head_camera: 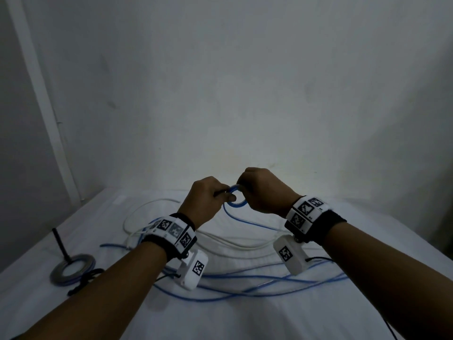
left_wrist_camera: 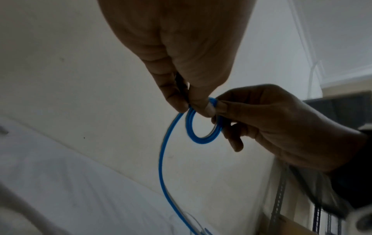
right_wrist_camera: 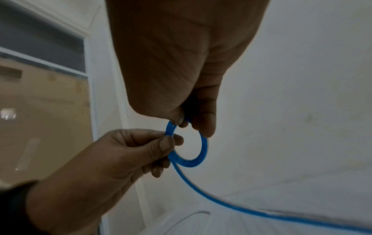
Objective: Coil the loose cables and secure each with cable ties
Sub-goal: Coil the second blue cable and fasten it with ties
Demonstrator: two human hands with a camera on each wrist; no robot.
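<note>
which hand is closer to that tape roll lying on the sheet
Left. The left hand is up at the blue cable, on the tape roll's side; the right hand holds the same coil farther over.

A white-sheeted bed (head_camera: 343, 315) carries loose blue cable (head_camera: 245, 288), white cable (head_camera: 235, 244), tape roll (head_camera: 71, 268).

No readable text, brand or number anywhere; only black-and-white square markers on wristbands (head_camera: 171, 231) and wrist cameras (head_camera: 291, 253).
</note>
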